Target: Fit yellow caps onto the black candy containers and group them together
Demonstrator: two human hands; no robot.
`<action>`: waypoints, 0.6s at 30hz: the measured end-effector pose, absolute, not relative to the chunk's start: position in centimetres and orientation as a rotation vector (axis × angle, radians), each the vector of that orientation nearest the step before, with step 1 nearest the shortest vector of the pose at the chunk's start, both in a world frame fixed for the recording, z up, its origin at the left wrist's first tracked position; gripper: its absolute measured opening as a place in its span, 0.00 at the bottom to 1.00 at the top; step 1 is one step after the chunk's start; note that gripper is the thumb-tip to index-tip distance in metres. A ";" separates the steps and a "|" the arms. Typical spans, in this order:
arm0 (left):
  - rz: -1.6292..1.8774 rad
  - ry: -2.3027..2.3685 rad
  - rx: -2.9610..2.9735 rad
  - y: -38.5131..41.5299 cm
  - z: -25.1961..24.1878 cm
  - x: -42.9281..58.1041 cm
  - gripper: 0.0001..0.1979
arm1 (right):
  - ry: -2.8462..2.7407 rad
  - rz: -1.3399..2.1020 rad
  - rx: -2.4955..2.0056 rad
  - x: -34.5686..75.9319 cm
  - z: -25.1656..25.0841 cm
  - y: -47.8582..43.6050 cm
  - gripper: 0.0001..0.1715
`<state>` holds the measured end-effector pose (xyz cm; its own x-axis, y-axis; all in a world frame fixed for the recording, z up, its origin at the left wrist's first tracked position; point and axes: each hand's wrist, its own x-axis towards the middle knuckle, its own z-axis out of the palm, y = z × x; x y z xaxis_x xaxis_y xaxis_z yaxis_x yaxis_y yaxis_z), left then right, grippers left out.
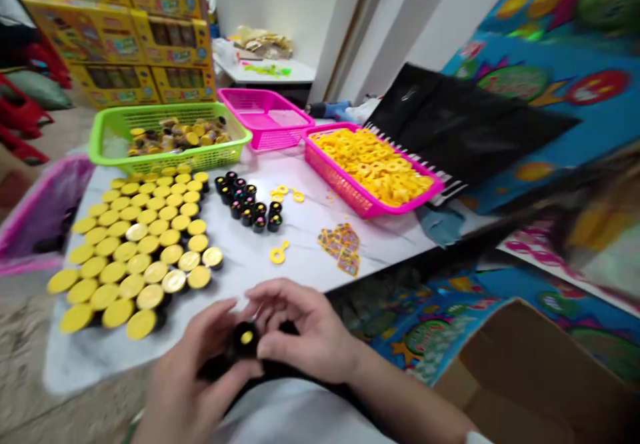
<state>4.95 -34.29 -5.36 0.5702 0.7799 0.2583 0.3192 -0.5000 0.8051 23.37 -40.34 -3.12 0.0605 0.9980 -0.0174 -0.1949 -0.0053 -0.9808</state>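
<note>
A small black round container (239, 347) with a yellow dot at its centre sits between my two hands at the table's front edge. My left hand (193, 357) curls around its left side, thumb below it. My right hand (313, 331) closes on it from the right, thumb and fingertips at its rim. Ahead on the table stand several black containers (247, 201) with pink or yellow centres. A yellow ring-ended wand piece (279, 253) lies nearer to me. At left, black containers with yellow caps (137, 251) stand in packed rows. Small printed stickers (343, 247) lie at right.
A green basket (170, 161) holds mixed yellow and black pieces. A pink basket (345, 194) holds many yellow ring pieces; another pink basket (267, 137) stands behind. Yellow boxes (115, 31) are stacked at back left. A pink bin (30, 231) and cardboard box (520, 364) flank the table.
</note>
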 end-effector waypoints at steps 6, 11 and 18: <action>0.760 0.689 2.073 -34.5 -5.6 10.2 0.33 | -1.052 1.120 -1.283 25.8 -3.1 -41.8 0.18; 0.653 0.575 2.111 -34.4 -6.5 13.2 0.38 | -1.238 0.787 -1.522 27.9 -3.9 -43.9 0.16; 0.767 0.536 2.220 -33.1 -8.0 13.3 0.24 | -0.591 -0.312 -2.246 44.5 -7.1 -43.9 0.19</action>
